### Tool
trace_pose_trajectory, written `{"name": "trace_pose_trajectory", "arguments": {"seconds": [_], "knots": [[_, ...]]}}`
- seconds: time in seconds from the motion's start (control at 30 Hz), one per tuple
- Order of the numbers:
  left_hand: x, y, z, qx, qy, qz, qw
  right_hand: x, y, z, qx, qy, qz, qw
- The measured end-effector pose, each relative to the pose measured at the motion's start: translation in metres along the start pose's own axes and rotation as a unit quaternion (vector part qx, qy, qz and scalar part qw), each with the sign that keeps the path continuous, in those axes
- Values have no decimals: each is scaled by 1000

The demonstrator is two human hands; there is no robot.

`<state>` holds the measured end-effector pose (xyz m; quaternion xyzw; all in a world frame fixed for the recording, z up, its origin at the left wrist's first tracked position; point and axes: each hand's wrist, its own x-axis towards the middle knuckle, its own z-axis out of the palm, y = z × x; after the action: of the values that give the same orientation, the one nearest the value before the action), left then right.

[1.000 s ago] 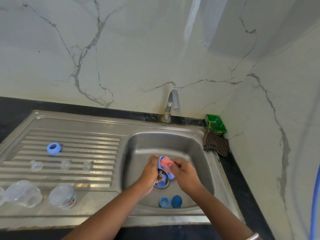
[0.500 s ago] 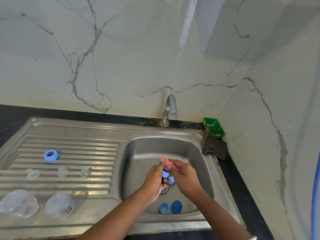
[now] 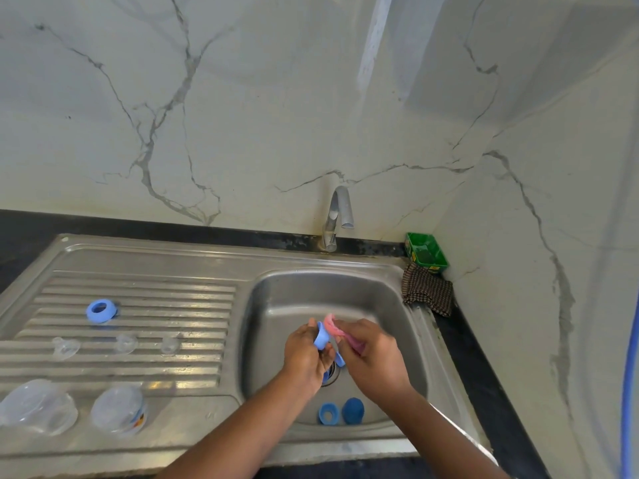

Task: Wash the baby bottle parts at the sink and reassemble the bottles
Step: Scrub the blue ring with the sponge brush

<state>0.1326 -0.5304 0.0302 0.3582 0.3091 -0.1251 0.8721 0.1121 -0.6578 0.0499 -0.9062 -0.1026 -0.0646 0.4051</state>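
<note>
Over the basin (image 3: 397,305), the left hand (image 3: 306,354) gripped a blue cap (image 3: 321,337), its long axis running up-down. The right hand (image 3: 371,354) pinched a pink cloth (image 3: 333,326) against the cap's right side, touching it.

Setting: home kitchen, sink corner. Evidence: stainless steel sink (image 3: 262,257) with one basin and a ribbed draining board to its left, set into a dark tabletop (image 3: 484,375); curved metal tap (image 3: 337,216) at the back rim; white marble-veined wall panels (image 3: 242,115) meeting in a corner; green plastic tub (image 3: 427,254) and checked dishcloth (image 3: 428,293) tucked in that corner; blue bottle ring (image 3: 101,310), clear teats (image 3: 126,342) and clear baby bottles (image 3: 119,409) laid out on the draining board.
</note>
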Motion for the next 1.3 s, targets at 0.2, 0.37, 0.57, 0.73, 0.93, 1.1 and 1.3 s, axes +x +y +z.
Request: {"name": "trace_pose_trajectory", "arguments": {"seconds": [0.2,0.37,0.57,0.73,0.93,1.1,1.3], "knots": [[3,-4,1,66,9,-15,998,-7,-4,2,-109,-18,-42,993],[-3,-13,5,124,-4,36,992,3,-6,4,-32,-26,58,997],[-10,-9,-2,295,-76,163,938,12,-7,2,188,24,110,976],[-12,-5,-8,278,-114,130,945,14,-9,-3,194,-10,92,977],[-6,-8,-13,247,-87,127,957,-5,-4,-3,-14,-35,-30,999],[-4,-5,-11,217,-103,83,967,-1,-3,-8,39,-10,-17,999],[-10,3,0,176,-100,-49,978,0,-1,-2,101,-16,2,995]]}}
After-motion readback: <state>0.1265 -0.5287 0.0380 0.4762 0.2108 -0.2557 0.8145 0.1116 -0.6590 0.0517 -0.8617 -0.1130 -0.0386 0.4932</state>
